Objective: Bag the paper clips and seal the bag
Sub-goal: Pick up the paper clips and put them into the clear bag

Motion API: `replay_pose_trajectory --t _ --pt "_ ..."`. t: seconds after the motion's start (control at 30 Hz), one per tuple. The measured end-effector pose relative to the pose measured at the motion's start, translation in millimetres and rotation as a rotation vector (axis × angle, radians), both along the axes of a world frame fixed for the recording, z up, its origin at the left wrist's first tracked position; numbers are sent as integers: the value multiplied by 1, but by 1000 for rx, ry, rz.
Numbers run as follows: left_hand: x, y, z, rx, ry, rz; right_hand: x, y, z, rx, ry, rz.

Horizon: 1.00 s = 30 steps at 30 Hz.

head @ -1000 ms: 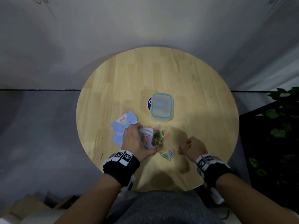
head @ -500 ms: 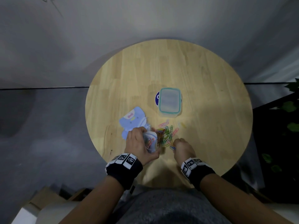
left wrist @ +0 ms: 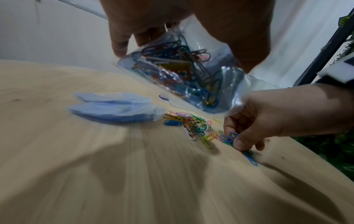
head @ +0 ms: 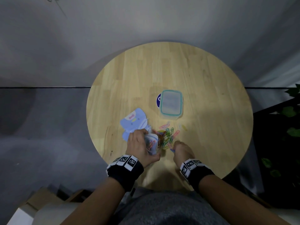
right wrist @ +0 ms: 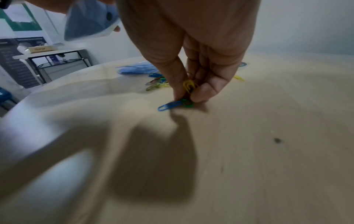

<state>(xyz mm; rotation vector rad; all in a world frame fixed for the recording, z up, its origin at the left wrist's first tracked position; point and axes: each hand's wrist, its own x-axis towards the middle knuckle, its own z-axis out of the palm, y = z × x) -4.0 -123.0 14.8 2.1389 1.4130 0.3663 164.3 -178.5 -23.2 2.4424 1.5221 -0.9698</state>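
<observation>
The right hand (head: 181, 151), which a second earlier had hovered clear of the pile with nothing visible in it, had come down at the pile's near edge and was pinching a few paper clips against the table (head: 203, 75) between thumb and fingertips (right wrist: 201, 94); a blue clip (right wrist: 169, 106) stuck out from under the thumb and a yellow one showed higher in the grip. That suggested another small batch was about to go into the bag, so bagging was only partly done and sealing lay ahead. Just left of that hand, the left hand (head: 139, 146) gripped the clear bag (left wrist: 184, 78) off the table, fingers curled round it, with a tangle of coloured clips already inside; its mouth was apparently unsealed, though the zip could not be made out. Beyond both hands lay the loose paper clips (head: 168, 135), still a good heap. Past the left hand sat flat blue pouches (head: 133, 121), contents unknowable. Farthest off, beyond the pile, stood a lidded plastic box (head: 171, 103), its inside hidden by the frosted lid.
</observation>
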Motion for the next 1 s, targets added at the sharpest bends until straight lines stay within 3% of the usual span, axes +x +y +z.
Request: replay_pose_trajectory --t 0.2,0.4,0.53,0.63,0.83,1.0 --pt "3 0 -3 -30 13 0 25 10 28 101 200 -233" --pt "24 1 7 24 -89 -34 32 37 97 243 548 -368" --pt "39 3 11 34 -137 -58 19 54 128 230 470 -193" --pt "48 5 13 40 -222 -44 12 59 137 269 413 -169" --pt "50 8 12 46 -285 3 9 51 141 290 544 -192" --pt "44 9 7 41 -229 26 29 52 127 452 687 -517"
